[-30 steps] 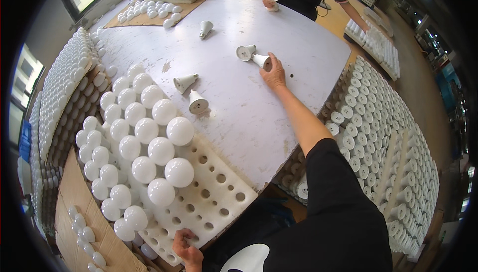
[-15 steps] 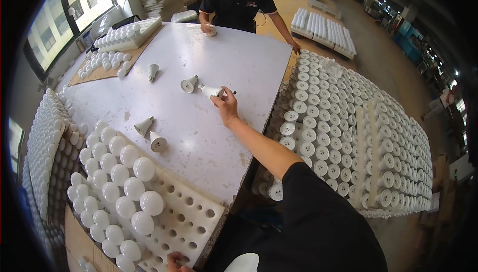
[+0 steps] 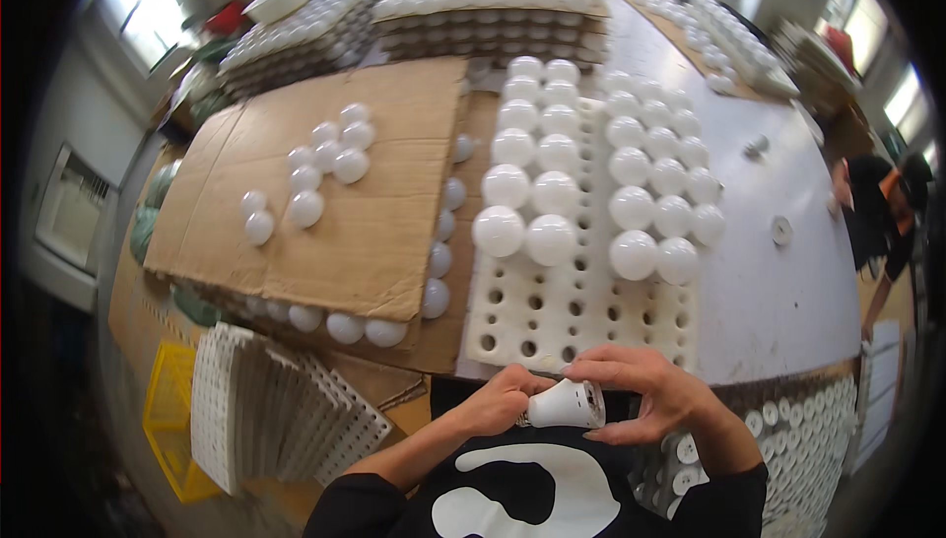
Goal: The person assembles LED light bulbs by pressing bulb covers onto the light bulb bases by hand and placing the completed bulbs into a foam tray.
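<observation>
Close in front of my body I hold a white bulb base (image 3: 567, 406), lying on its side with its wide rim to the right. My left hand (image 3: 501, 402) is closed on its narrow end. My right hand (image 3: 658, 392) curves around the wide end, fingers above and thumb below. Just beyond my hands lies a cream foam tray (image 3: 616, 326) with rows of holes. Round white bulb covers (image 3: 552, 240) stand in rows on its far part, and its near holes show bare.
To the left, cardboard (image 3: 325, 203) carries several loose covers over a layer of more. Perforated trays (image 3: 266, 405) lean by a yellow crate (image 3: 169, 410). More bulb bases (image 3: 778, 430) stand at lower right. A co-worker (image 3: 882, 203) is at the far right of the white table (image 3: 764, 316).
My right hand has come back from over the table to my body with a bulb base. My left hand now holds its narrow end. The view has swung to the left.
</observation>
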`<state>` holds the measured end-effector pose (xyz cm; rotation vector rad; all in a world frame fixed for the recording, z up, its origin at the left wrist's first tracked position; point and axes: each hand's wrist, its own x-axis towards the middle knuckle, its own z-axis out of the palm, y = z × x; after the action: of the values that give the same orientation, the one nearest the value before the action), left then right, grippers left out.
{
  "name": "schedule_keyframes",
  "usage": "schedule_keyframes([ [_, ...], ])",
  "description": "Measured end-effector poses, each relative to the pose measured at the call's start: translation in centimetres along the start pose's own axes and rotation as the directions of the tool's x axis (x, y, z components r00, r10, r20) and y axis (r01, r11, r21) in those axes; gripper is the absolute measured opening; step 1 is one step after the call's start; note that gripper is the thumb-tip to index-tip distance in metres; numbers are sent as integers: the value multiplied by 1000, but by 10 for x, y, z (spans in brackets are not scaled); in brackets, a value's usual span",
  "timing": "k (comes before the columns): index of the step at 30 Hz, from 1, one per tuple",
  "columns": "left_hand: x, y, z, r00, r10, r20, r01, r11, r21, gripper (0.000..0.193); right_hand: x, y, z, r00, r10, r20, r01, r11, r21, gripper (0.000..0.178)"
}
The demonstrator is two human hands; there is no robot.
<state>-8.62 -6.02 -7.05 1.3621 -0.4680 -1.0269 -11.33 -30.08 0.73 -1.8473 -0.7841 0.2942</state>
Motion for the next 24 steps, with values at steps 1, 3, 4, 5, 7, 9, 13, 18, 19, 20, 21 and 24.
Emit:
schedule_keyframes([
  [1,-19,-8,-8,997,29,-65,-29,1000,2,33,21,1,11,995,-4,97,3,1000,6,69],
  [3,-51,-20,-17,987,72,-144,-74,997,-6,31,59,1,32,976,-5,216,5,1000,0,69],
  [4,-69,-23,-20,961,48,-271,-52,999,-6,29,77,1,43,954,-6,299,5,1000,4,68],
  [5,-84,-29,-23,923,22,-384,-29,1000,-11,28,93,-1,53,928,0,371,-1,1000,4,68],
  [7,-112,-44,-28,865,84,-494,-106,994,-16,27,134,-10,65,903,-49,426,60,998,-12,67],
  [9,-141,-64,-30,786,127,-605,-167,986,-9,27,191,-16,77,886,-117,448,175,980,-91,65],
  [13,-164,-107,-36,651,73,-756,-339,918,-204,29,342,22,94,966,-178,189,249,837,-488,58],
  [18,-172,-103,-34,618,100,-780,-353,922,-161,30,458,87,96,1000,22,-19,-29,700,-714,53],
  [19,-175,-99,-28,596,25,-802,-338,914,-223,30,469,99,101,994,98,-48,-101,657,-747,52],
  [20,-177,-105,-27,584,28,-812,-344,914,-216,30,474,108,104,996,86,-38,-86,660,-747,52],
  [21,-180,-116,-26,603,20,-798,-357,901,-247,30,475,116,108,994,107,35,-34,576,-817,52],
  [24,-192,-117,-26,605,85,-792,-343,925,-163,29,451,103,125,962,213,173,28,550,-835,50],
])
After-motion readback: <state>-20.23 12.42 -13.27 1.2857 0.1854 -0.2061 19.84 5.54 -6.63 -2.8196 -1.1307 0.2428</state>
